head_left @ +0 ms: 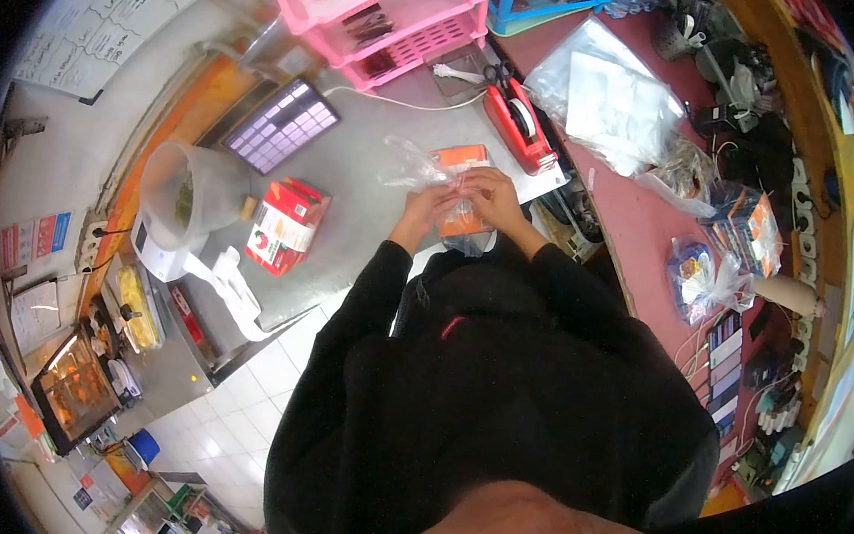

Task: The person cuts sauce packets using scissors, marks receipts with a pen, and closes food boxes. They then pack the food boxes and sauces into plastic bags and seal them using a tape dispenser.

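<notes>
A clear plastic bag (405, 170) with an orange package (461, 155) inside lies at the front edge of the grey table. My left hand (429, 210) and my right hand (490, 196) meet over it, fingers closed on the gathered plastic. Their fingertips nearly touch, so what exactly lies between them is partly hidden. More orange packaging shows below my hands, near my body. Just beyond my right hand stands a red tape dispenser (518, 124) with black-handled scissors (498, 74) at its far end.
Red and white boxes (288, 224) sit to the left, near a tablet screen (282, 126) and a translucent tub (187, 191) on a white scale (155, 252). A pink rack (395, 39) stands behind. Clear plastic bags (611, 96) and bagged packs (692, 278) lie on the reddish table (606, 221).
</notes>
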Demonstrator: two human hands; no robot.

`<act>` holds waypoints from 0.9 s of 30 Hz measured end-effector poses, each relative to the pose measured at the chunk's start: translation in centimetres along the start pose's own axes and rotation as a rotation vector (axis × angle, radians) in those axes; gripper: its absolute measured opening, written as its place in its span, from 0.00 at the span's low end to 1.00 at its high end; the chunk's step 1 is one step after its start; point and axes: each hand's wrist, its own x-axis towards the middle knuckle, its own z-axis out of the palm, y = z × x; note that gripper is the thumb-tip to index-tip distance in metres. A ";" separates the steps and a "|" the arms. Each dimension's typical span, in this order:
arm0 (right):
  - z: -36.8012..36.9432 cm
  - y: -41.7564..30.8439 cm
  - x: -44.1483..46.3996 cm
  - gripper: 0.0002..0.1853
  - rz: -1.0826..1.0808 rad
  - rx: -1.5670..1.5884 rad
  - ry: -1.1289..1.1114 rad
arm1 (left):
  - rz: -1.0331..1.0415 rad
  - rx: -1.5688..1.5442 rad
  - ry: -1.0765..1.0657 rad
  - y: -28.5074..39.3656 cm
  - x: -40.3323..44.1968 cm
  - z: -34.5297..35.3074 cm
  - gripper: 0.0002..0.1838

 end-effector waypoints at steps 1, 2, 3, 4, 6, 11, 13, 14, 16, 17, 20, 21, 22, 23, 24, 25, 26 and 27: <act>0.2 -0.1 0.0 0.09 0.057 0.028 0.004 | 0.032 0.008 0.002 0.0 -0.4 0.3 0.15; 0.4 0.1 -0.1 0.09 0.087 0.062 0.005 | 0.063 0.015 0.003 -0.3 -0.4 0.4 0.15; 0.5 0.4 -0.2 0.08 0.117 0.094 0.005 | 0.096 0.023 0.004 -0.5 -0.4 0.3 0.15; 0.7 0.7 -0.2 0.08 0.146 0.126 0.006 | 0.102 0.029 0.003 -0.7 -0.4 0.3 0.14; 0.6 0.6 -0.1 0.08 0.178 0.149 -0.009 | 0.112 0.045 -0.004 -1.1 0.0 0.1 0.13; 0.6 1.0 0.3 0.07 0.167 0.078 -0.057 | 0.168 0.086 0.042 -0.6 -1.1 1.0 0.14; 0.5 0.9 0.3 0.08 0.161 0.069 -0.070 | 0.185 0.100 0.046 -0.3 -1.4 1.3 0.14; 0.5 0.7 0.3 0.08 0.169 0.075 -0.064 | 0.184 0.095 0.047 -0.2 -1.5 1.4 0.14; 0.4 0.3 0.3 0.09 0.187 0.089 -0.054 | 0.180 0.099 0.045 -0.1 -1.8 1.6 0.14; 0.4 0.3 0.4 0.09 0.186 0.076 -0.069 | 0.176 0.110 0.042 -0.1 -1.7 1.6 0.14; 0.2 0.4 1.0 0.08 0.178 0.025 -0.100 | 0.208 0.155 0.023 -0.3 -1.3 1.2 0.14; 0.1 0.3 1.3 0.07 0.173 0.000 -0.103 | 0.225 0.173 0.014 -0.4 -1.1 0.9 0.14; 0.2 0.2 1.4 0.07 0.168 -0.024 -0.106 | 0.245 0.218 0.028 -0.6 -0.9 0.5 0.14; 0.7 0.6 1.3 0.06 0.207 0.043 -0.061 | 0.265 0.264 0.041 -0.7 -0.7 0.2 0.15; 1.3 1.1 1.2 0.05 0.244 0.108 -0.011 | 0.287 0.311 0.048 -0.6 -0.4 0.0 0.16; 1.6 1.8 1.1 0.04 0.284 0.168 0.046 | 0.293 0.359 0.058 -0.6 -0.3 -0.3 0.16; 1.4 1.8 1.2 0.03 0.170 0.050 0.035 | 0.296 0.408 0.055 -0.7 -0.3 -0.7 0.16; 1.0 1.6 1.2 0.03 0.069 -0.082 0.030 | 0.293 0.459 0.035 -1.2 -0.1 -0.9 0.17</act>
